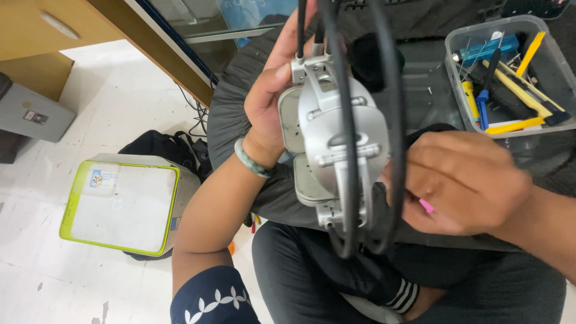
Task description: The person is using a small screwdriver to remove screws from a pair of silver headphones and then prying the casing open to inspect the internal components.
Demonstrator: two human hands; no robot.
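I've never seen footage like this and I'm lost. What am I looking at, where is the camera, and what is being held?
The camera sits on a person's head, looking down at their own two hands and lap. The left hand holds up a silver metal device with black cables looped around it. The right hand touches its side, with something small and pink in its fingers. A clear plastic bin of hand tools sits to the right. A white box with a green rim stands on the floor.

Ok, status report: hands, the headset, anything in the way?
Left hand grips silver headset at its top. Right hand at its edge, something pink underneath. Black cables cross the earcup.
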